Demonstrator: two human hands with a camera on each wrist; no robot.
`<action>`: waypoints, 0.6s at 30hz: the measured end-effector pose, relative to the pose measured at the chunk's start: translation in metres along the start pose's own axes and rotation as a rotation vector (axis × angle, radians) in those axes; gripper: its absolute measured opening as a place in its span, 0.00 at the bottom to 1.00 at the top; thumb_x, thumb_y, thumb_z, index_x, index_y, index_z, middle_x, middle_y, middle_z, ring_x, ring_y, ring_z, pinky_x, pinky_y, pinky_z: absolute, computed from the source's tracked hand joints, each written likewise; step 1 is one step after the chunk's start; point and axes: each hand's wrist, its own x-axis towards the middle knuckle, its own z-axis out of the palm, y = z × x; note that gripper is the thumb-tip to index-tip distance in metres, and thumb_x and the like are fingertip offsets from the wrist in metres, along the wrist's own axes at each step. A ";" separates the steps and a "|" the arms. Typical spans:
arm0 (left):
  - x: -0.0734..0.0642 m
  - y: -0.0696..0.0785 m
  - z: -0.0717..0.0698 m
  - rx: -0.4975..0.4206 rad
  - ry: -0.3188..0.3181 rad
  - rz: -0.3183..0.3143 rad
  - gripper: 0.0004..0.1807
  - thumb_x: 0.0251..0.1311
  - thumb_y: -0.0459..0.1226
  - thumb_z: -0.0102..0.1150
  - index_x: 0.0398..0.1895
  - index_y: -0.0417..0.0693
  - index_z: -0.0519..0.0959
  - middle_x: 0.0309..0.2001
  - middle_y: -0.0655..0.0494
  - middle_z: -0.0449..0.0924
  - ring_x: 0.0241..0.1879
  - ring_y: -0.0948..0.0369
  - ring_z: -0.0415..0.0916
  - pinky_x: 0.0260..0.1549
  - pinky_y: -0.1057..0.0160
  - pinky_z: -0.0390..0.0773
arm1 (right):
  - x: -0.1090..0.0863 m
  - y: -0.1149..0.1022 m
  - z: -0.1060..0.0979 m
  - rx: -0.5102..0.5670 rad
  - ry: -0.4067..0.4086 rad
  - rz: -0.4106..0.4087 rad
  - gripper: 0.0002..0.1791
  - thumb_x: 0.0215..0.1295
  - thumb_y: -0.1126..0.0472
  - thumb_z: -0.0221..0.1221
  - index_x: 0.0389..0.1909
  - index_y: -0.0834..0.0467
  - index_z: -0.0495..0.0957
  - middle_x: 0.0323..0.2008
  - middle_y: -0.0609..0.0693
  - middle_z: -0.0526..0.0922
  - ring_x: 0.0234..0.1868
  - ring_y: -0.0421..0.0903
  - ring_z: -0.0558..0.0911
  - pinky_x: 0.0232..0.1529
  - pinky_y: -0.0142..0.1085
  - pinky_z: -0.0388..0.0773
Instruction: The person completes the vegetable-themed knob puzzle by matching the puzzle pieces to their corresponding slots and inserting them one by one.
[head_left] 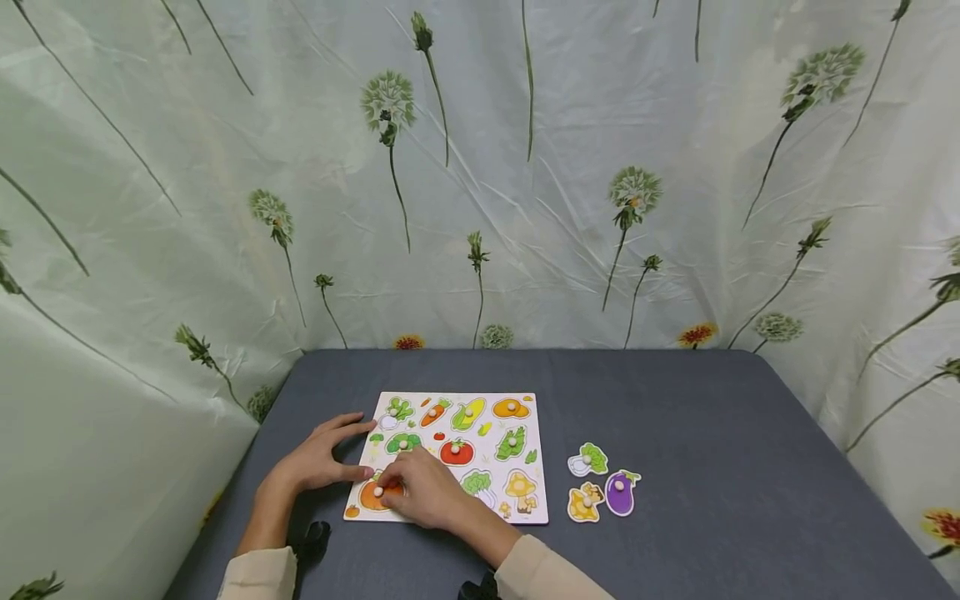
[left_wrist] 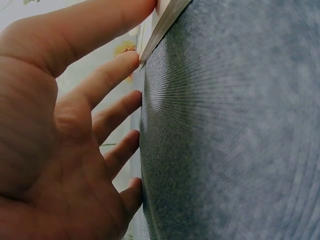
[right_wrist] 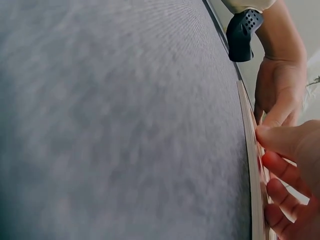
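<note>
A white wooden puzzle board (head_left: 442,398) lies on the table, filled with knobbed vegetable pieces. Over its lower left corner, my right hand (head_left: 431,492) pinches the orange pumpkin piece (head_left: 370,498) at its knob with thumb and index finger. My left hand (head_left: 318,458) spreads its fingers at the board's left edge, thumb and index finger touching the side. In the left wrist view, the left hand (left_wrist: 65,120) shows straight fingers by the board's wooden edge (left_wrist: 167,25). The right wrist view has the right fingers (right_wrist: 282,140) bent over the board's edge (right_wrist: 254,185).
Right of the board lie three loose pieces: a leafy green-and-white vegetable (head_left: 594,458), a purple eggplant (head_left: 619,493) and a yellow-orange piece (head_left: 583,504). The dark grey table (head_left: 712,450) meets a dandelion-printed curtain (head_left: 540,208) at the back and sides.
</note>
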 end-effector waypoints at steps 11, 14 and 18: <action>0.002 -0.001 0.001 -0.003 -0.002 -0.019 0.47 0.50 0.57 0.76 0.75 0.56 0.72 0.78 0.40 0.60 0.76 0.31 0.51 0.62 0.23 0.60 | -0.014 0.009 -0.017 0.102 -0.083 -0.029 0.13 0.70 0.55 0.66 0.53 0.49 0.87 0.48 0.39 0.87 0.47 0.33 0.77 0.49 0.23 0.73; 0.002 -0.001 0.001 -0.004 -0.001 -0.013 0.47 0.50 0.57 0.76 0.75 0.55 0.72 0.78 0.40 0.60 0.76 0.31 0.51 0.62 0.23 0.60 | -0.019 0.013 -0.022 0.114 -0.069 -0.020 0.12 0.71 0.55 0.64 0.53 0.50 0.87 0.48 0.40 0.86 0.49 0.34 0.79 0.52 0.25 0.75; 0.003 -0.002 0.000 0.001 -0.007 -0.012 0.48 0.50 0.58 0.76 0.75 0.55 0.72 0.78 0.39 0.60 0.75 0.30 0.51 0.63 0.23 0.60 | -0.025 0.020 -0.031 0.090 -0.028 -0.006 0.11 0.72 0.54 0.64 0.51 0.50 0.87 0.48 0.39 0.87 0.53 0.34 0.80 0.57 0.29 0.76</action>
